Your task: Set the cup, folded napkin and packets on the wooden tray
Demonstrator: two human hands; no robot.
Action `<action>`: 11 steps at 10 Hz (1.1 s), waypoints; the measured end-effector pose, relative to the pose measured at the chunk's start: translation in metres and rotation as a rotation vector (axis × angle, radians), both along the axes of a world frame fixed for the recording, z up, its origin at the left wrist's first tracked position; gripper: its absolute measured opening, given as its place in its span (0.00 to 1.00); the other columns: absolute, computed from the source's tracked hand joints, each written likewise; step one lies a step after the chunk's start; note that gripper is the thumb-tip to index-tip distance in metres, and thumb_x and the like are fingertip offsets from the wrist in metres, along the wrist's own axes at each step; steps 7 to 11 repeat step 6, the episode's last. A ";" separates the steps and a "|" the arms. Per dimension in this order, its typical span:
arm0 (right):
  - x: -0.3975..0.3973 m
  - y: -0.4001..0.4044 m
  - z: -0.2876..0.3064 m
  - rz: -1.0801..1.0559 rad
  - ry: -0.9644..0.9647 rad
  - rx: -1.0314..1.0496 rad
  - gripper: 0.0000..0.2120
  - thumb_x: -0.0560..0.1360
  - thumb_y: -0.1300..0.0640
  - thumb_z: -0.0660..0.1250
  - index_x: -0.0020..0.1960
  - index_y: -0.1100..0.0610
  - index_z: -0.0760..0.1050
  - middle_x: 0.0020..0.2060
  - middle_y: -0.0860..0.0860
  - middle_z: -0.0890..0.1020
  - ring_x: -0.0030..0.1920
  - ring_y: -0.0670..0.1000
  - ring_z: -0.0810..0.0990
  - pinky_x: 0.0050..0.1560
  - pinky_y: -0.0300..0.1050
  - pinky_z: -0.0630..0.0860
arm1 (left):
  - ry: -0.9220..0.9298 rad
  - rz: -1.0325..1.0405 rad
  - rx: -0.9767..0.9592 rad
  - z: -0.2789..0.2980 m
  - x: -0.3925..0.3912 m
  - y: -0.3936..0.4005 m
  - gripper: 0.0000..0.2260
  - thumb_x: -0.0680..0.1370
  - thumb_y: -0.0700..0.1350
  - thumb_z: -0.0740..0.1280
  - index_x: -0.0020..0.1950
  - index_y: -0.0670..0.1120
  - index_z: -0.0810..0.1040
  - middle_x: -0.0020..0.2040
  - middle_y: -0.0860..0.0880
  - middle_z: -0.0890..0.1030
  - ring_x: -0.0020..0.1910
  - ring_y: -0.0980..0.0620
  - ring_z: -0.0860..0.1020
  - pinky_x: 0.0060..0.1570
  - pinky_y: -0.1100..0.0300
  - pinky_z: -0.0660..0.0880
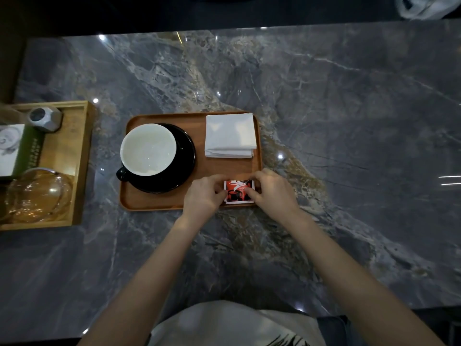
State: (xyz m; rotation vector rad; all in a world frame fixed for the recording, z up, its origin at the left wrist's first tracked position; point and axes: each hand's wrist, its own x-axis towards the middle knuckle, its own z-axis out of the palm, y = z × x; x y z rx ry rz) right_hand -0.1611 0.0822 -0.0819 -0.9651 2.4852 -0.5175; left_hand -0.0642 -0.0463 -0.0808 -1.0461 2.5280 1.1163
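Note:
A rounded wooden tray (154,203) lies on the marble table in front of me. On its left half stands a black cup (148,149) with a white inside, on a black saucer (185,156). A folded white napkin (230,134) lies at the tray's far right corner. At the near right corner rests a red, black and white packet (238,191). My left hand (204,196) pinches the packet's left edge. My right hand (270,193) holds its right edge. Whether more packets lie beneath it is hidden.
A square wooden box (79,161) at the left edge holds a glass pot (37,196), a grey faceted holder (46,118) and a white and green carton (15,148). A white bag (424,6) lies beyond the table's far right corner.

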 end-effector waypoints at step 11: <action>-0.015 -0.009 0.048 -0.351 -0.312 -0.442 0.06 0.75 0.60 0.64 0.50 0.56 0.78 0.40 0.48 0.80 0.41 0.46 0.78 0.43 0.42 0.73 | 0.084 0.004 -0.066 0.042 -0.018 -0.017 0.11 0.75 0.44 0.64 0.55 0.45 0.81 0.53 0.44 0.83 0.53 0.46 0.79 0.54 0.55 0.74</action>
